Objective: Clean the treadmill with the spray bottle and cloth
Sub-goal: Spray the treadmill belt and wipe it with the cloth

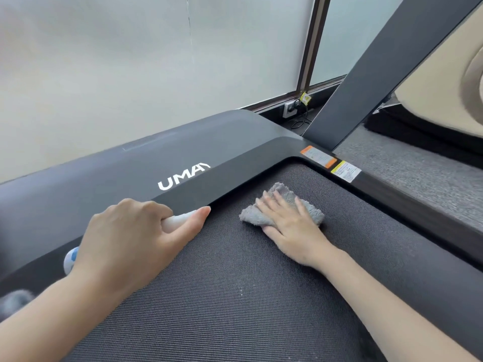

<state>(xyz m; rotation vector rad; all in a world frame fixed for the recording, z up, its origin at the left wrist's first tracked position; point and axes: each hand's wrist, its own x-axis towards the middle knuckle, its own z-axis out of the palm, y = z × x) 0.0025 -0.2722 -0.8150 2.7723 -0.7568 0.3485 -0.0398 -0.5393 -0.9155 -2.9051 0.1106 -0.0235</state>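
Sideways, spray bottle (174, 222) in clamped left fingers (194, 218); right fingers (277, 205) flat on cloth (311, 210).

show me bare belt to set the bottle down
Bare belt lies between the left hand and the right hand, and right of the cloth up to the side rail. Crowded at the front cover, around the held spray bottle.

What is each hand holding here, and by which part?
Left hand grips the white spray bottle round its middle; both ends stick out. Right hand holds nothing: it presses flat on the grey cloth.
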